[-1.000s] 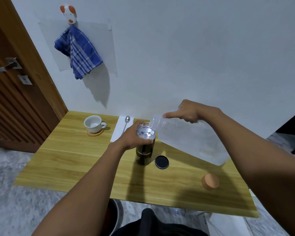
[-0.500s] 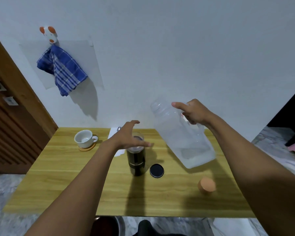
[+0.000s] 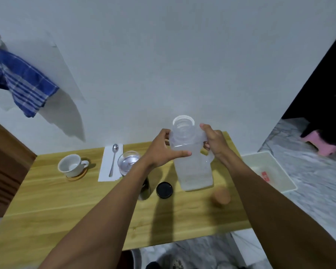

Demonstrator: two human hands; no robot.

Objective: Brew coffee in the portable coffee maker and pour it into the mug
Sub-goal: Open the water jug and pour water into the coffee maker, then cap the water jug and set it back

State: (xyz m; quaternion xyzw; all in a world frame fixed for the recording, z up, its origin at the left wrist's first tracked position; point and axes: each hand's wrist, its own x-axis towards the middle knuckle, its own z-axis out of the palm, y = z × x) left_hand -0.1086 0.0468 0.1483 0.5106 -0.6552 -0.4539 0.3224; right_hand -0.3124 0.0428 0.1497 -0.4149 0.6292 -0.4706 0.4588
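— Hands?
— Both holding a clear plastic jug, upright, mouth uncapped. Wrapped round its shoulder, the left hand, thumb across the front. Curled round the handle on the other side, the right hand. Hard to tell whether the base touches the wooden table.
— And the coffee maker?
— Just left of the jug, standing on the table, partly hidden behind the left forearm. Open clear top, dark body below. Flat on the table between it and the jug, a black lid. Near the jug's front right corner, an orange cap, blurred.
— The mug?
— White, on a round coaster, well to the left. Between mug and coffee maker, a spoon on a white napkin.
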